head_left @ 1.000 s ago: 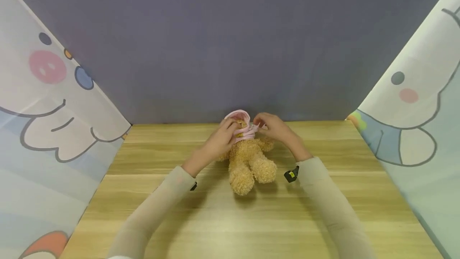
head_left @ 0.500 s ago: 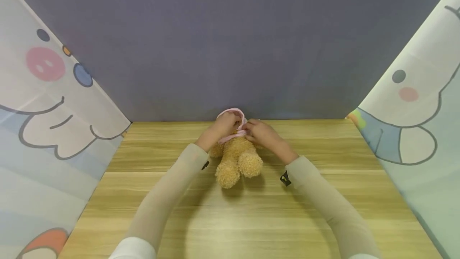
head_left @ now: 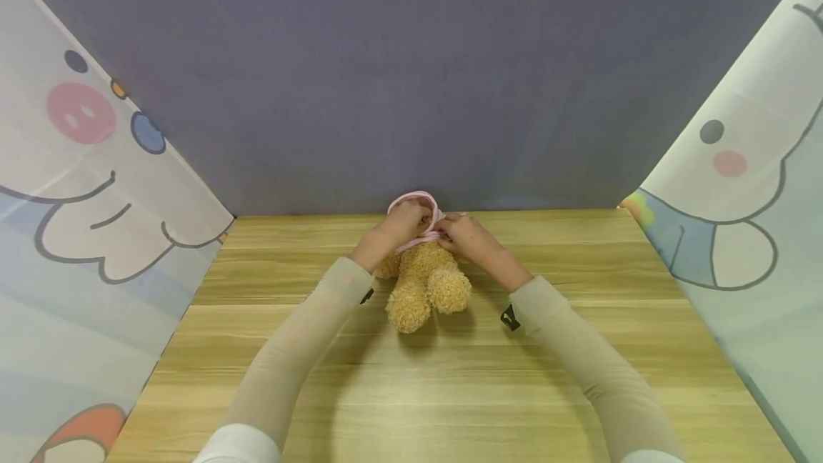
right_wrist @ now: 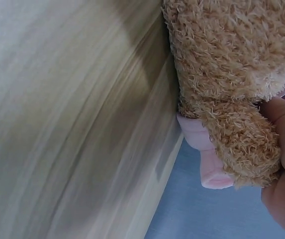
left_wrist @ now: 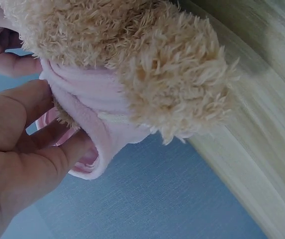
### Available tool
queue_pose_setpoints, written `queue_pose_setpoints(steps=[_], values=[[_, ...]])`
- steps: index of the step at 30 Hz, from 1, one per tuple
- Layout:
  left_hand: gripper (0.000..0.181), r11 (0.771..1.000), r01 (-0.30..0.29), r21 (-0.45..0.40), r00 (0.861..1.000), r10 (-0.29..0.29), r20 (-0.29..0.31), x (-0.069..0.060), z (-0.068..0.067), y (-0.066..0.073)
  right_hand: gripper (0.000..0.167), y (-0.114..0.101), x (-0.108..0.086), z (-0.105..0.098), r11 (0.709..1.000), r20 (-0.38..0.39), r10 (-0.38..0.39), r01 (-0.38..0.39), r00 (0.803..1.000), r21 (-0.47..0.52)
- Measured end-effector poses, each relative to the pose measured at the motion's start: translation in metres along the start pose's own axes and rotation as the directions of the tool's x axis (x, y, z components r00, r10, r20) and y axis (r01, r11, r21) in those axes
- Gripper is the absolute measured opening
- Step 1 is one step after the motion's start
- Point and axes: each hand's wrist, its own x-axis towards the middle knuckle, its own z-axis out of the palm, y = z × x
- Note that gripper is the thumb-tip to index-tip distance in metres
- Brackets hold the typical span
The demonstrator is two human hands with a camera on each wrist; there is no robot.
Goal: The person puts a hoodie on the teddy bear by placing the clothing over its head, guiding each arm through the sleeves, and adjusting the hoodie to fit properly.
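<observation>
A curly tan teddy bear (head_left: 424, 284) lies on its back on the wooden table, legs toward me. Around its neck and head sits a pink hooded garment (left_wrist: 90, 94), its rim standing up as a loop. My left hand (head_left: 397, 228) reaches into that loop; in the left wrist view its curled fingers (left_wrist: 75, 149) hold the pink rim. At the bear's neck, on the right side, my right hand (head_left: 472, 240) pinches the pink cloth. The bear's arm (right_wrist: 246, 144) touches this hand in the right wrist view. The bear's face is hidden behind my left hand.
The wood-grain table (head_left: 411, 391) ends at a dark grey back panel (head_left: 411, 77), close behind the bear's head. Cartoon-printed side panels (head_left: 83, 184) flank the table left and right. Small dark devices (head_left: 511, 318) sit under the wrists.
Over the second, the bear has shifted left, away from me. My left hand moved deeper into the hood, and my right came left and down to the neck. The last half second is nearly still.
</observation>
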Motion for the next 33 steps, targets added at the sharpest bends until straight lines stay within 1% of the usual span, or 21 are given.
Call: queue_pose_setpoints(steps=[4, 9, 14, 18, 20, 21, 24, 26, 28, 29, 31, 33], values=[[0.017, 1.000, 0.004, 0.012, 1.000, -0.004, 0.000, 0.000, 0.001, 0.000, 0.017, 0.001, -0.001, 0.002, 1.000, -0.027, -0.014, 0.014, 1.000, 0.008], [0.016, 1.000, 0.012, 0.019, 1.000, -0.012, -0.005, 0.001, 0.002, 0.001, 0.015, 0.001, -0.003, 0.004, 1.000, -0.048, -0.010, 0.011, 0.999, 0.006], [0.015, 1.000, 0.025, 0.011, 1.000, -0.025, -0.010, 0.004, 0.002, 0.001, 0.011, -0.002, -0.001, 0.004, 0.999, -0.035, 0.014, -0.016, 0.999, -0.052], [0.011, 1.000, 0.022, -0.010, 0.998, -0.023, -0.055, 0.005, 0.003, 0.001, 0.005, -0.004, 0.001, 0.002, 0.993, -0.019, 0.040, -0.042, 0.999, -0.110], [0.009, 1.000, 0.017, -0.021, 0.997, -0.018, -0.071, 0.005, 0.003, 0.002, 0.005, -0.003, 0.001, 0.000, 0.992, 0.008, 0.038, -0.037, 0.999, -0.118], [0.008, 1.000, 0.015, -0.028, 0.997, -0.017, -0.076, 0.005, 0.003, 0.002, 0.006, -0.002, 0.001, -0.002, 0.993, 0.025, 0.033, -0.030, 0.999, -0.112], [0.009, 0.998, 0.052, -0.036, 0.997, -0.054, -0.048, 0.005, 0.004, 0.003, 0.009, 0.004, -0.001, -0.010, 0.998, 0.094, 0.026, -0.020, 0.995, -0.066], [0.013, 0.994, 0.099, -0.044, 0.995, -0.100, -0.020, 0.005, 0.003, 0.003, 0.009, 0.007, -0.002, -0.016, 1.000, 0.124, 0.020, -0.017, 0.992, -0.020], [0.018, 0.988, 0.149, -0.048, 0.989, -0.149, 0.009, 0.004, 0.001, 0.003, 0.008, 0.010, -0.002, -0.019, 1.000, 0.138, 0.001, -0.003, 0.990, 0.014], [0.020, 0.985, 0.166, -0.039, 0.986, -0.165, 0.019, 0.004, 0.001, 0.003, 0.007, 0.011, -0.002, -0.020, 1.000, 0.139, -0.009, 0.005, 0.990, 0.030], [0.022, 0.985, 0.174, 0.002, 0.984, -0.174, 0.037, 0.003, 0.000, 0.002, 0.008, 0.011, -0.003, -0.020, 0.998, 0.143, -0.021, 0.012, 0.989, 0.067], [0.023, 0.987, 0.149, 0.062, 0.988, -0.151, 0.038, 0.003, 0.000, 0.001, 0.008, 0.010, -0.004, -0.017, 0.995, 0.146, -0.015, 0.001, 0.989, 0.095]])
